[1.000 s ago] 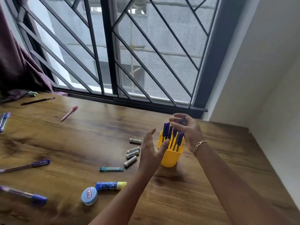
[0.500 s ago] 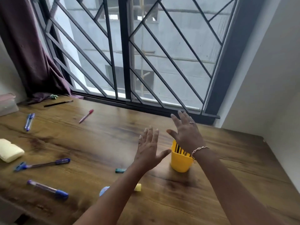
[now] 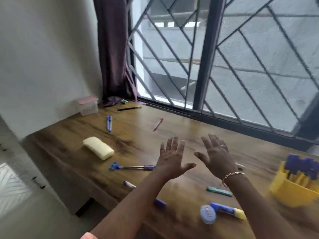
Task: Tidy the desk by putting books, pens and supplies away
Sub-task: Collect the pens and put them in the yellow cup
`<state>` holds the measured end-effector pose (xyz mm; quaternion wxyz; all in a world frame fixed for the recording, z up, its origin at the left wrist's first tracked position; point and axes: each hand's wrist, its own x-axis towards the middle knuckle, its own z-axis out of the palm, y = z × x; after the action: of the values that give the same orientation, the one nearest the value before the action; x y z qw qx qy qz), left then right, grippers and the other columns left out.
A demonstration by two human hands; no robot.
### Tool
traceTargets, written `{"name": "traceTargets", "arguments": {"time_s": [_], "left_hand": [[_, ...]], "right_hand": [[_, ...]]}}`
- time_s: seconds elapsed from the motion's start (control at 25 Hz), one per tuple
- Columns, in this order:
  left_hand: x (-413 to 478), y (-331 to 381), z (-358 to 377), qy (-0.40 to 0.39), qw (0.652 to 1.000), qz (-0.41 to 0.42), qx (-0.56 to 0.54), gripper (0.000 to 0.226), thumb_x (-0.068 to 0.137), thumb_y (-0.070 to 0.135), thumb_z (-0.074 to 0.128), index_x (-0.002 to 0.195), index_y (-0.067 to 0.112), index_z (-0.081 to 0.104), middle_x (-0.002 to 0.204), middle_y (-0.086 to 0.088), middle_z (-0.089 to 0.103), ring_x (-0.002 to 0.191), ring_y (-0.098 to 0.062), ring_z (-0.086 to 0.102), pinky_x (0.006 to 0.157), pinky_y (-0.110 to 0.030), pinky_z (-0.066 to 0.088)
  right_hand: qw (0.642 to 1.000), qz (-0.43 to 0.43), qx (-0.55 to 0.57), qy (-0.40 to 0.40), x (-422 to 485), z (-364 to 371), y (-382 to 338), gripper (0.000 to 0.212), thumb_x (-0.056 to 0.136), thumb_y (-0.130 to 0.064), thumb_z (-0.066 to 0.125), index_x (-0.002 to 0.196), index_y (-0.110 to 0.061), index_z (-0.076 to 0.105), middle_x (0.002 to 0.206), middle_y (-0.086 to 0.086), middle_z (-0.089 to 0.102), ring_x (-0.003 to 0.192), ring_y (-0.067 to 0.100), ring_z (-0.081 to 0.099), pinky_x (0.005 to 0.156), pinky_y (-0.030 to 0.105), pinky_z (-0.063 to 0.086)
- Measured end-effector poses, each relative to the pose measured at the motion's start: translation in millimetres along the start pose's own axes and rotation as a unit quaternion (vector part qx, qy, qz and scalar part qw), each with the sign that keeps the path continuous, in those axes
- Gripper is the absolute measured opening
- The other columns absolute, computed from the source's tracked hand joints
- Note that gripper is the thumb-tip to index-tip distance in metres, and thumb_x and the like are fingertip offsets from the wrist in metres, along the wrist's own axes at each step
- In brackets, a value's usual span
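Note:
My left hand (image 3: 170, 157) and my right hand (image 3: 215, 156) hover side by side above the middle of the wooden desk (image 3: 181, 128), fingers spread, holding nothing. A yellow pen holder (image 3: 293, 192) filled with purple-capped pens stands at the right edge. Loose on the desk lie a blue pen (image 3: 133, 167) left of my left hand, a pink pen (image 3: 158, 124) farther back, two blue pens (image 3: 109, 123), a black pencil (image 3: 129, 109), a glue stick (image 3: 227, 210), a round blue tape case (image 3: 208, 216) and a green eraser pack (image 3: 219, 190).
A pale yellow sponge-like block (image 3: 98, 147) lies at the desk's left. A clear box with a pink lid (image 3: 87, 105) sits in the back left corner by the purple curtain (image 3: 114, 49). The barred window (image 3: 224, 66) runs along the far edge. Another pen (image 3: 129, 184) lies partly under my left forearm.
Both hands left the yellow holder and opened, moving left over the desk. The view swung left, so the holder now sits at the right edge.

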<state>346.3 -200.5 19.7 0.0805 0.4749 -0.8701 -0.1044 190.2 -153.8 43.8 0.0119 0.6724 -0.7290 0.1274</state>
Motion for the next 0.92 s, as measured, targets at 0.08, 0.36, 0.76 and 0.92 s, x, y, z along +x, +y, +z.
{"name": "traceTargets", "arguments": {"time_s": [0.08,0.36,0.76,0.92], "left_hand": [[-10.3,-44.4,-7.6,0.005,1.000,-0.017,0.006,0.086,0.088,0.060,0.042,0.151,0.015,0.003,0.158,-0.010,-0.010,0.146,-0.026,-0.009,0.116,-0.045,-0.004],[-34.0,-148.4,-9.2,0.011,0.999,-0.048,-0.013,0.037,0.088,0.031,0.059,0.122,0.017,0.053,0.124,-0.004,0.057,0.123,-0.022,0.046,0.103,-0.033,0.034],[-27.9,-153.6,6.8,-0.028,0.998,0.002,0.057,0.022,0.095,0.025,0.048,0.113,0.013,0.053,0.118,-0.007,0.055,0.111,-0.025,0.049,0.093,-0.039,0.037],[-33.7,-143.9,-6.7,-0.019,0.997,0.031,-0.064,0.017,0.097,0.016,0.044,0.112,0.010,0.048,0.112,-0.012,0.058,0.101,-0.029,0.056,0.080,-0.034,0.042]], "right_hand": [[1.000,-0.013,0.014,-0.001,9.9,17.0,-35.9,0.065,0.091,-0.051,0.039,0.145,-0.018,0.023,0.155,0.012,0.016,0.144,0.026,0.010,0.118,0.036,0.005],[0.996,-0.028,0.055,-0.061,22.2,47.3,-123.1,0.060,0.090,-0.043,0.049,0.141,-0.017,0.030,0.153,0.009,0.021,0.142,0.024,0.018,0.115,0.032,0.012],[0.977,-0.096,0.106,-0.158,0.5,62.1,-141.5,0.042,0.080,-0.028,0.068,0.120,-0.019,0.058,0.122,-0.005,0.056,0.112,0.014,0.052,0.073,0.010,0.025],[0.972,-0.040,0.164,-0.162,0.8,70.7,-129.5,0.024,0.078,-0.014,0.071,0.101,-0.013,0.066,0.097,-0.002,0.063,0.084,0.013,0.054,0.074,0.021,0.040]]}}
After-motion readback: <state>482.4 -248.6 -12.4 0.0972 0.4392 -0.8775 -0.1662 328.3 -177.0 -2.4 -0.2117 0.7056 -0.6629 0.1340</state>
